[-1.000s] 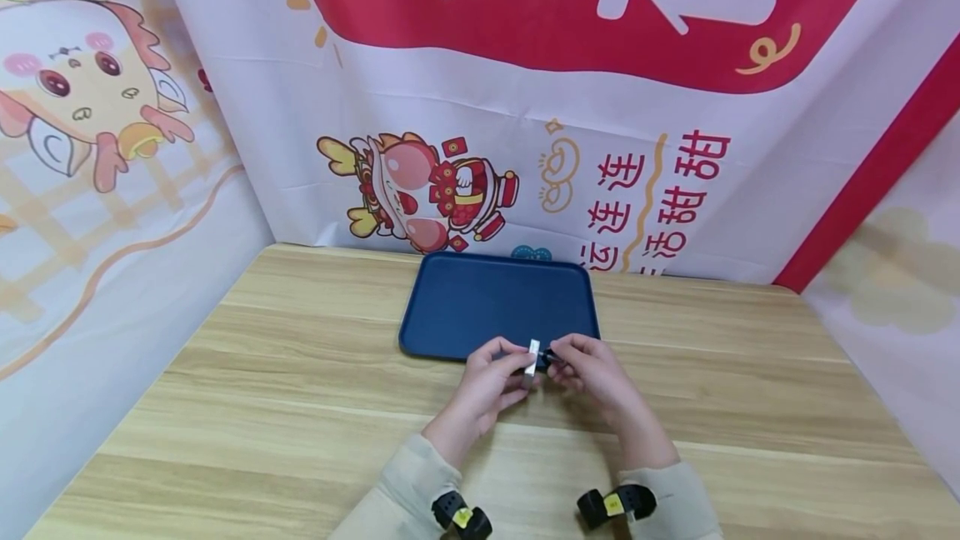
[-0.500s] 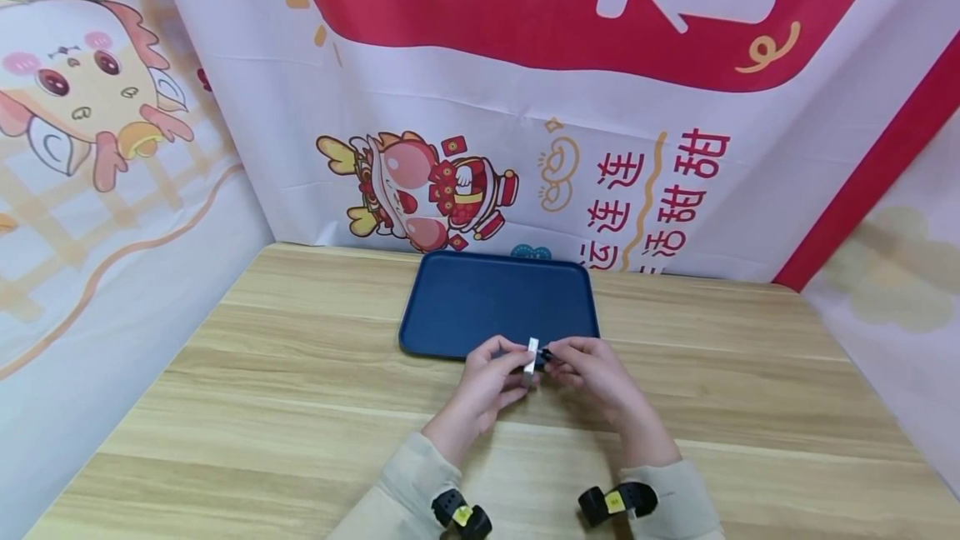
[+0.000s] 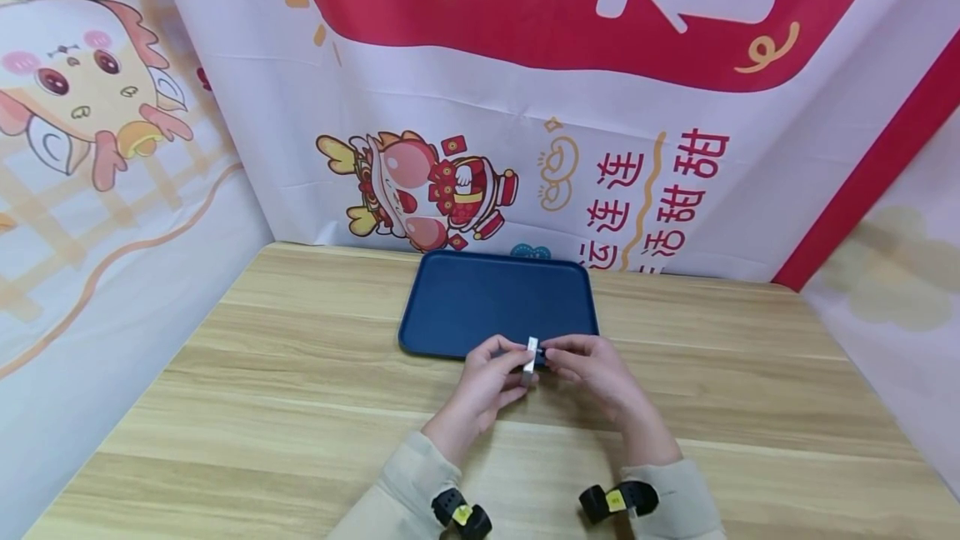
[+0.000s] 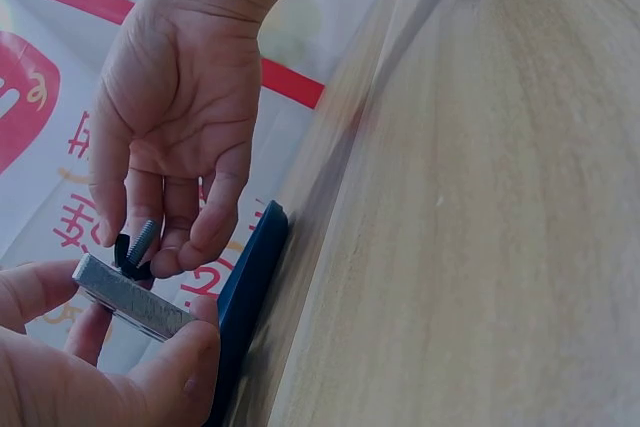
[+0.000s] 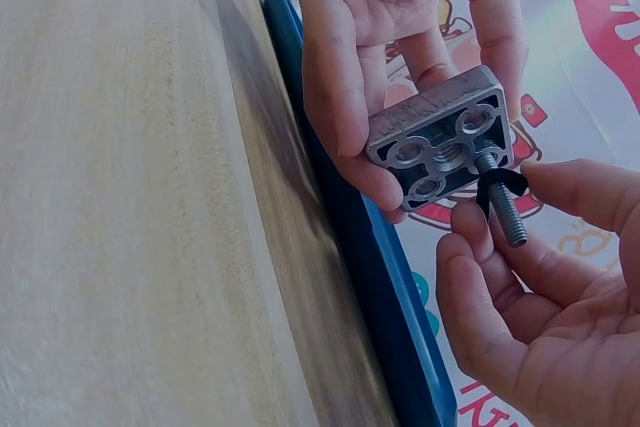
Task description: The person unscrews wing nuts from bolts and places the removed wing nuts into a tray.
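In front of the tray, my left hand [image 3: 491, 377] grips a small square metal block [image 5: 440, 137] by its edges. The right wrist view shows several round holes in the block's face. A threaded bolt [image 5: 508, 212] sticks out near one corner. Around the bolt, close to the block, sits a black wing nut [image 5: 503, 183]. My right hand [image 3: 596, 369] has its fingertips on the wings of this nut, thumb and a finger on opposite sides. In the left wrist view the bolt [image 4: 143, 239] and the dark wings [image 4: 124, 255] show between the two hands.
A dark blue tray [image 3: 498, 298] lies on the wooden table [image 3: 300, 407] behind the hands, against the printed cloth backdrop [image 3: 450, 82]. Cloth also hangs along both sides. A black camera strap is on each wrist.
My right fingertips have shifted slightly on the wing nut, and less of its black shows in the head view. The left hand and the block stay almost still.
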`<state>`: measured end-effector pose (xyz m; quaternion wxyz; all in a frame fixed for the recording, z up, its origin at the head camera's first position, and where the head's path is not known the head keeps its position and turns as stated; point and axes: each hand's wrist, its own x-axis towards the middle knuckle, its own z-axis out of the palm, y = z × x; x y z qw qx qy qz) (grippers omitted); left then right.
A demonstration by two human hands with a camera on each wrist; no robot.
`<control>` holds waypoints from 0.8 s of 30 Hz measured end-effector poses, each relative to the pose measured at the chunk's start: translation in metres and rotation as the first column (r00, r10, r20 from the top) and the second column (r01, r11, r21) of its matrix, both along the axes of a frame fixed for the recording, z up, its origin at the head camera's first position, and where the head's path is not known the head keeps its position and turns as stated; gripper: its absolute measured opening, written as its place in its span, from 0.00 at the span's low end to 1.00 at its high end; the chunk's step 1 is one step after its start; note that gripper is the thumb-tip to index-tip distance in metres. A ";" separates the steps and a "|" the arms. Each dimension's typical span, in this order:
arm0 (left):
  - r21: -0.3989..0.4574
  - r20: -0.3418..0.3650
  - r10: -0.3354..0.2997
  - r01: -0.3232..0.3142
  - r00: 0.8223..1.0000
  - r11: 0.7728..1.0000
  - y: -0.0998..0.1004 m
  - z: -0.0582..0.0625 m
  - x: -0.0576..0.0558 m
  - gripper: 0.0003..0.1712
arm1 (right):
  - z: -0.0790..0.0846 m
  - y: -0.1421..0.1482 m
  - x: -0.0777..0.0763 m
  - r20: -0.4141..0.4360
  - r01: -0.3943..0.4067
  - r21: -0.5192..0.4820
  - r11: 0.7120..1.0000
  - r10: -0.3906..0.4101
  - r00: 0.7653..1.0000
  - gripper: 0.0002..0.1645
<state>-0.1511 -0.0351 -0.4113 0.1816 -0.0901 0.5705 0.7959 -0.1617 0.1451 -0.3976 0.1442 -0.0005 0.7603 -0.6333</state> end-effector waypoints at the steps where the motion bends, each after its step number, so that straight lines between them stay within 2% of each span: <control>1: 0.001 0.000 0.000 0.000 1.000 1.000 0.000 0.000 0.000 0.08 | 0.000 0.000 0.000 -0.006 -0.002 0.005 1.000 0.002 1.000 0.19; 12: 0.004 0.002 -0.002 0.002 1.000 1.000 0.001 -0.004 -0.003 0.07 | 0.001 -0.003 0.001 -0.071 0.000 0.087 0.996 0.007 0.997 0.16; 24: 0.003 -0.014 -0.010 0.010 1.000 1.000 0.001 0.000 0.001 0.07 | -0.004 -0.006 -0.002 -0.247 -0.001 0.191 0.982 0.049 0.968 0.10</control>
